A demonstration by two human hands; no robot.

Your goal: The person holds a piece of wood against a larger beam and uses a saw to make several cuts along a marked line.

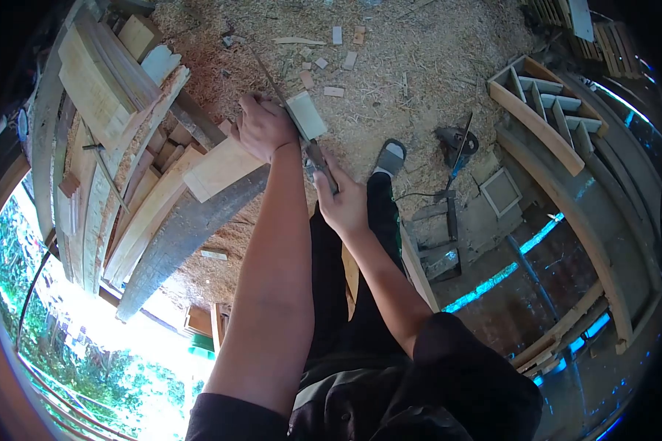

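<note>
Right hand [342,198] has its fingers wrapped round the saw [279,94] handle, blade pointing away from the body, long axis slanting a bit left. Left hand [267,130] is curled by the board [224,170], can't tell if it's gripping. Pale block [307,115] just right of the blade, shavings-covered floor [449,66] beyond.

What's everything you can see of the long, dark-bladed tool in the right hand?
The long, dark-grey, metal-looking hand tool has a thin blade, seen nearly edge-on, and a handle partly hidden by the right hand, which grips it. It slants from there toward the picture's upper left, passing between the left hand and a pale rectangular wooden block. Whether it touches either is unclear; teeth can't be made out.
</note>
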